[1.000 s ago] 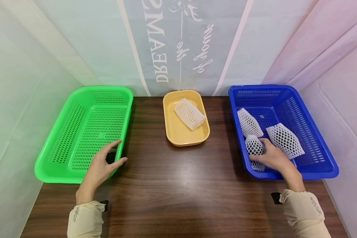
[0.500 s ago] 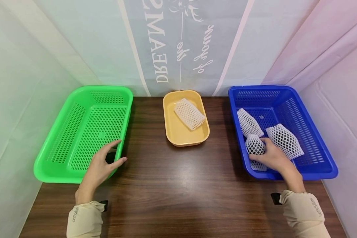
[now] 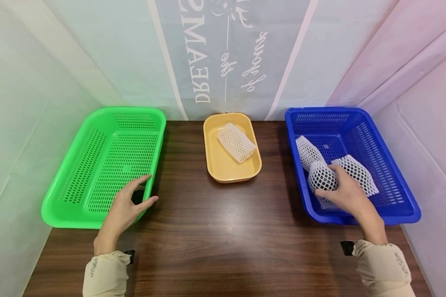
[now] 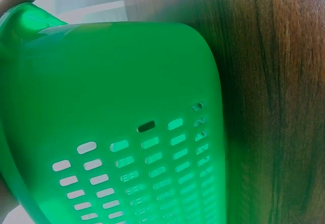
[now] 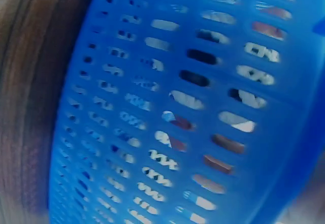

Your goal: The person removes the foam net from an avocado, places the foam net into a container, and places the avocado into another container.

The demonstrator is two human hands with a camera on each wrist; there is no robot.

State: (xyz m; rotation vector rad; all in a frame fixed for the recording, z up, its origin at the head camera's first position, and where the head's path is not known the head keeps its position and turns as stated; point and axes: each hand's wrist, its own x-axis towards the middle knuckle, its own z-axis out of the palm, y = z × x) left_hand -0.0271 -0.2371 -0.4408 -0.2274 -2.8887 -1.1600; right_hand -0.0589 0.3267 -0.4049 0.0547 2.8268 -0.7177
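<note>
My right hand (image 3: 348, 194) grips a rounded, dark item in a white foam fruit net (image 3: 321, 176), inside the blue basket (image 3: 307, 202). Behind it lies a second white foam net (image 3: 307, 151), against the left wall. A third netted item (image 3: 359, 176), dark through the mesh, sits to the right, partly covered by my hand. My left hand (image 3: 122, 210) is at the right rim of the green basket (image 3: 96, 224), thumb and fingers apart with nothing between them but the rim. The basket's slotted wall (image 4: 117, 82) fills most of the left wrist view.
A yellow tray (image 3: 224, 171) stands at the back middle, holding a flat white foam net (image 3: 236, 142). The brown wooden table (image 3: 226, 239) runs between the baskets. A printed cloth wall (image 3: 241, 99) rises right behind them.
My right hand has lifted the foam-netted item slightly and shifted it a little right within the blue basket. The left hand stays where it was.
</note>
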